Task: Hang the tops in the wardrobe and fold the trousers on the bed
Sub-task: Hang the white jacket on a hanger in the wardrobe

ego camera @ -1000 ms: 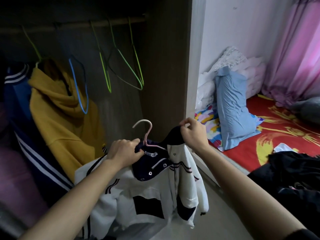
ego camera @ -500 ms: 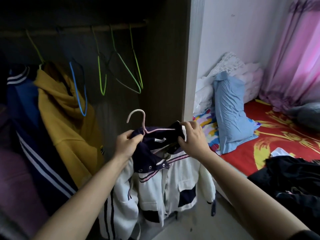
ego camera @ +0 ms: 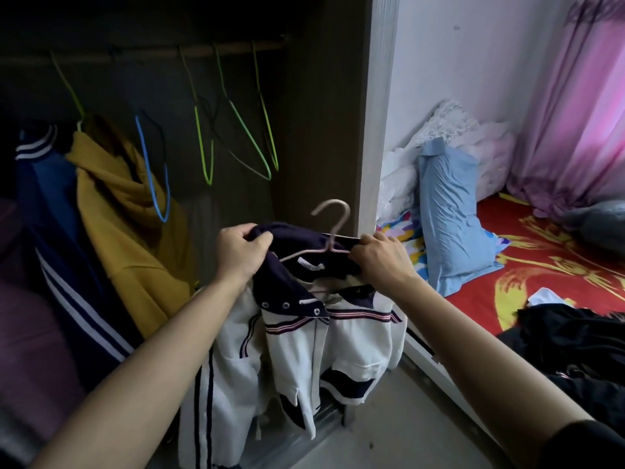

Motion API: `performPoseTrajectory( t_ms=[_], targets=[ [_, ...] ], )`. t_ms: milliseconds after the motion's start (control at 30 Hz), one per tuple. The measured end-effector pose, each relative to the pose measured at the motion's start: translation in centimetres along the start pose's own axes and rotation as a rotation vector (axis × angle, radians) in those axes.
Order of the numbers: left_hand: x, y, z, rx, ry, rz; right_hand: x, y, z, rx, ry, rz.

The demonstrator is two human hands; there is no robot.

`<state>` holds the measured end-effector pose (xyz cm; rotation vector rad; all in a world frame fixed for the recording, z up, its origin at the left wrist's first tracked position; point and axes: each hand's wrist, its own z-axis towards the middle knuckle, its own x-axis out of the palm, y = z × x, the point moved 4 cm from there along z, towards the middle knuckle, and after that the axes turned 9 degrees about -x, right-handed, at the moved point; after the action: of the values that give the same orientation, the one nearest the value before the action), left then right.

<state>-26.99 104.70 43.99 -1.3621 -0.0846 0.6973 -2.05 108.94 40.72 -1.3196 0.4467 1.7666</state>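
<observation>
A white-and-navy jacket (ego camera: 338,346) of soft, matt cloth sits on a smooth, pink-coated hanger (ego camera: 339,226) before a wardrobe (ego camera: 321,130) of matt, wood-grain panel. The mustard hoodie (ego camera: 125,225) is thick, dull cloth. The blue pillow (ego camera: 453,211) is smooth, faintly glossy fabric, and the pink curtain (ego camera: 581,113) is thin and sheeny.

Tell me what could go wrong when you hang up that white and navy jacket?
The white jacket with a navy collar looks bunched on the thin pink hanger where the left hand and right hand grip it, so a shoulder might slip off once released. The hook also has to reach the wooden wardrobe rail beside the empty green wire hangers, which it could snag or knock.
</observation>
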Motion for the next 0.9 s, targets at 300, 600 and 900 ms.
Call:
performPoseTrajectory(
  t_ms=[300, 600, 900],
  targets=[
    [-2.1, 1.0, 2.1, 0.145, 0.404, 0.228, -2.6, 2.0, 1.8, -0.023, -0.136, 0.282],
    [-3.4, 1.0, 2.5, 0.175, 0.165, -0.027, -8.0, 2.8, 4.8, -0.113, -0.298, 0.452],
    [-2.6, -0.3, 5.5, 0.190, 0.332, 0.141, -9.3, 1.8, 5.4, 0.090, 0.042, 0.969]
  ],
)
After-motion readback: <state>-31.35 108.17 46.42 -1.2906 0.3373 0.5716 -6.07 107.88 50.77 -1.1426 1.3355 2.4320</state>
